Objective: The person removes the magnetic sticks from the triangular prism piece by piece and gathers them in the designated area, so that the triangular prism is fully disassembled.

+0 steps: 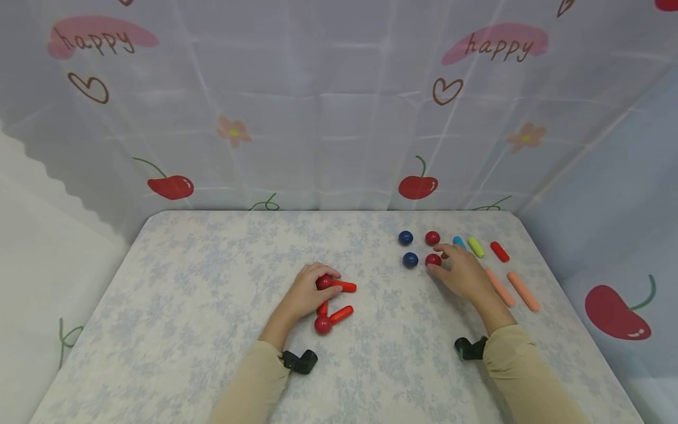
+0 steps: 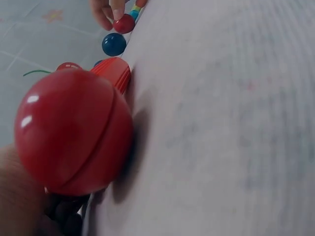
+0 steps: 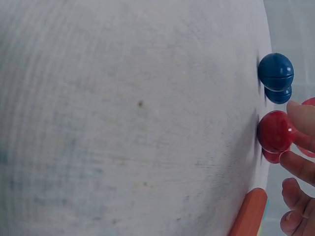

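Observation:
My left hand [image 1: 307, 294] grips a red ball [image 1: 323, 282] from above, fingers over its far side and thumb along the near side. From that ball a red rod [image 1: 345, 287] points right, and another red rod [image 1: 322, 308] runs down to a nearer red ball [image 1: 323, 325]. A third red rod [image 1: 341, 314] slants away from this nearer ball, which looms large in the left wrist view. Over on the right, my right hand [image 1: 463, 274] pinches a loose red ball [image 3: 275, 131] between thumb and fingertip, low at the tabletop.
Behind the pinched ball lies another red ball [image 1: 432, 238]. Two blue balls, one far [image 1: 405, 238] and one near [image 1: 410, 260], sit to its left. Beyond my right hand are blue [image 1: 459, 242], lime [image 1: 476, 247] and red [image 1: 499, 251] short rods, plus two longer orange rods [image 1: 523, 291].

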Demonstrator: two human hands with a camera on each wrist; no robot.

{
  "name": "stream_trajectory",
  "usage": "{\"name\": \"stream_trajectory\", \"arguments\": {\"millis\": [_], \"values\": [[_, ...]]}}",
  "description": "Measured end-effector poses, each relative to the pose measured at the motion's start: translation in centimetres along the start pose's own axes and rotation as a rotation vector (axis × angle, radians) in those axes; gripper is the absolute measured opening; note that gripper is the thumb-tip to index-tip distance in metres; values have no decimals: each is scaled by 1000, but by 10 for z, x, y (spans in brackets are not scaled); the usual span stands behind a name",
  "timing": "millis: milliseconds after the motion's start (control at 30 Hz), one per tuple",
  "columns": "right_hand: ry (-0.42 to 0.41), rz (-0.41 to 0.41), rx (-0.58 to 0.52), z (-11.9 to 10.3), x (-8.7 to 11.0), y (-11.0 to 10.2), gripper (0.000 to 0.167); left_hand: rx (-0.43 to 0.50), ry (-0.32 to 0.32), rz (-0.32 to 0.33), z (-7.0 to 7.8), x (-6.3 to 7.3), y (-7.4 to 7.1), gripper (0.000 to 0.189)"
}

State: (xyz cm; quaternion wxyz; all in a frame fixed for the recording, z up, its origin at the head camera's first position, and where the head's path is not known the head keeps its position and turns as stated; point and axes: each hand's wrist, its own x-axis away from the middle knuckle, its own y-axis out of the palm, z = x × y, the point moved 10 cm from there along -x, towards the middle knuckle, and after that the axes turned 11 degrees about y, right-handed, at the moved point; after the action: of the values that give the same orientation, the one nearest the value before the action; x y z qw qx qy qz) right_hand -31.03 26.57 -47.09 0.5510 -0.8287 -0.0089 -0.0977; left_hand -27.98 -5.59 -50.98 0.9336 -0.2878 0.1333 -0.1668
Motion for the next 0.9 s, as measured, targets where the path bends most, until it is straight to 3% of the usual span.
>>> {"name": "stream_trajectory", "arguments": {"millis": [333,667,900], "values": [[-63,30,-22,-15,6,-9,54,68,-40,64,-10,11,-15,36],[-178,87,-76,-53,17,-12,50,65,-54,92,-17,16,-22,36],[-226,27,-97,-85,23,3,49,69,-9,81,-17,16,-23,38]]}}
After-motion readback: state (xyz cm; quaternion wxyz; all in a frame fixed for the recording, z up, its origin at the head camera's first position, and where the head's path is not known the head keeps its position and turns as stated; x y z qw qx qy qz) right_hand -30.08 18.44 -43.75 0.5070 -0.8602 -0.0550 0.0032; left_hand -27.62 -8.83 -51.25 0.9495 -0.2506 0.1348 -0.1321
